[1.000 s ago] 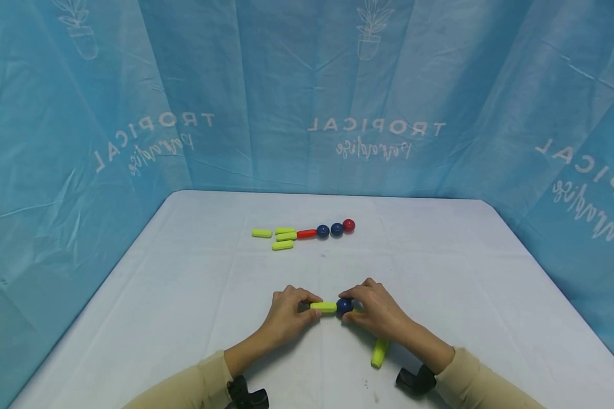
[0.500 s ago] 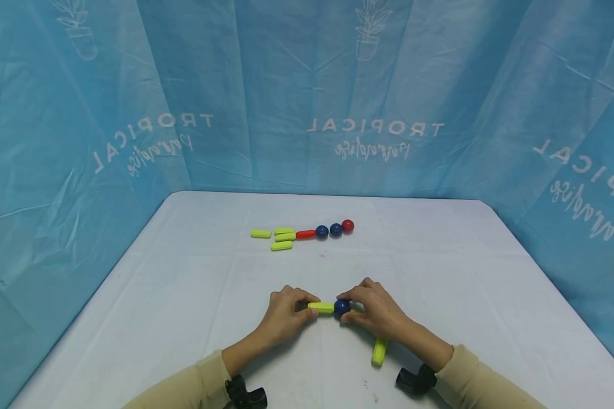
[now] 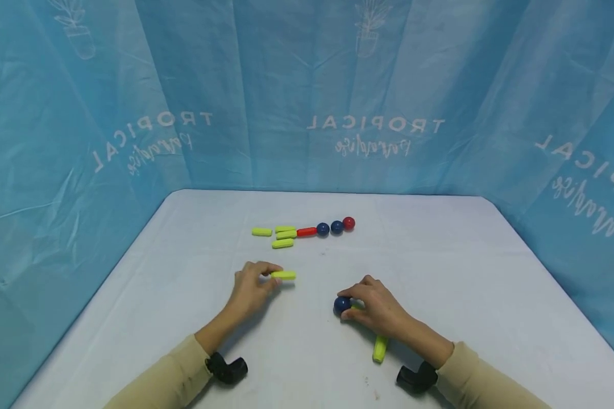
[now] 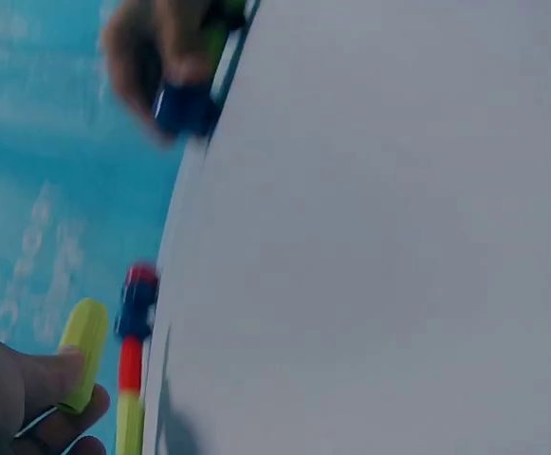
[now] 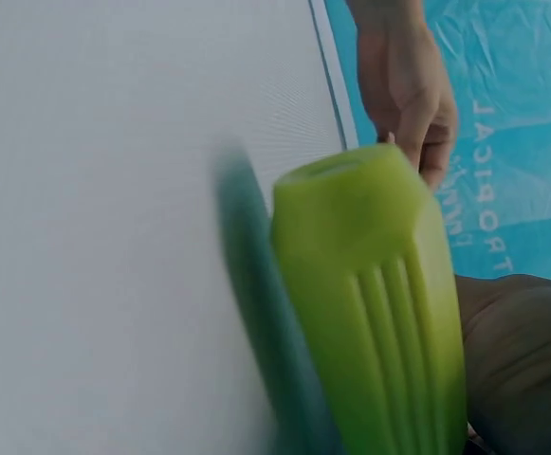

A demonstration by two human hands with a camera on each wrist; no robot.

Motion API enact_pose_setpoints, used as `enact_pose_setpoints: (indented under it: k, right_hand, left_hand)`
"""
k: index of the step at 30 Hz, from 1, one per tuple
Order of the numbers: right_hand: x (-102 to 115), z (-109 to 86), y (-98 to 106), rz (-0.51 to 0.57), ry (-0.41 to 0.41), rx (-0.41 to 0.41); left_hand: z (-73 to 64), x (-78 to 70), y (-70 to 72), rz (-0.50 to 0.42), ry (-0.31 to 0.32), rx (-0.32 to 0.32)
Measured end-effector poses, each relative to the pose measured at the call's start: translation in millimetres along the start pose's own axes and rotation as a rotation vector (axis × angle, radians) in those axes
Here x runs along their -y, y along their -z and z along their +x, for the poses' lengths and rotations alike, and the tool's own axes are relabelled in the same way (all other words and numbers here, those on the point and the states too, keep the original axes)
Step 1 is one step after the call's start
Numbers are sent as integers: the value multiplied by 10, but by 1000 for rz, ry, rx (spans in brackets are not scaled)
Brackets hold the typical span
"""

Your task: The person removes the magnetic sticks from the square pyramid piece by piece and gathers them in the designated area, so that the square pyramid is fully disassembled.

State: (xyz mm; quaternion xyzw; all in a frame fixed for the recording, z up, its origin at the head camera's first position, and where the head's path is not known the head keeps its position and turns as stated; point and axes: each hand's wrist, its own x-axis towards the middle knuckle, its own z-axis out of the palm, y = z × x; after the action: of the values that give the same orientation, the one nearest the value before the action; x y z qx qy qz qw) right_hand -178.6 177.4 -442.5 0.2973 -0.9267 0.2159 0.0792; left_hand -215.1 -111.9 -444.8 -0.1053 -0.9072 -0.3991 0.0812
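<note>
My left hand (image 3: 251, 289) pinches a yellow-green ridged rod (image 3: 286, 275) between thumb and fingers, left of the table's middle. In the left wrist view the same rod (image 4: 86, 346) stands nearly upright in the fingertips. Thumb and fingers of my right hand (image 3: 380, 309) grip a dark blue ball (image 3: 341, 305). Beside that ball, a bit of yellow-green shows between the fingers, mostly hidden by the hand. Another yellow-green rod (image 3: 380, 349) sticks out below the right hand, towards my body. Up close in the right wrist view, a rod (image 5: 370, 284) shows its faceted end and grooves.
At the back of the white table (image 3: 440, 255) lie several yellow-green rods (image 3: 282, 243), a red rod (image 3: 307, 232), two blue balls (image 3: 323, 229) and a red ball (image 3: 348, 223). Blue printed curtains (image 3: 286, 85) stand behind and at both sides.
My left hand has pulled away from the blue ball, to the left and farther back, taking its yellow-green rod along. The right hand stays in place, gripping the ball.
</note>
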Motion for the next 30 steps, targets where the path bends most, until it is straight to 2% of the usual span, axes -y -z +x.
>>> enact_pose_setpoints:
  k: [2, 6, 10, 14, 20, 30]
  right_hand:
    - [-22, -5, 13, 7, -6, 2]
    - [-51, 6, 7, 31, -4, 15]
    - [-52, 15, -8, 47, 6, 16]
    - [-39, 8, -9, 47, 6, 10]
    - [-31, 4, -11, 36, 0, 12]
    - [-56, -8, -24, 31, 0, 5]
  left_hand:
    - [151, 144, 120, 16, 16, -40]
    - [422, 392, 290, 23, 67, -75]
    - [642, 557, 393, 61, 117, -93]
    - [801, 674, 469, 114, 155, -87]
    - [922, 760, 506, 144, 198, -46]
    - [960, 807, 473, 172, 196, -21]
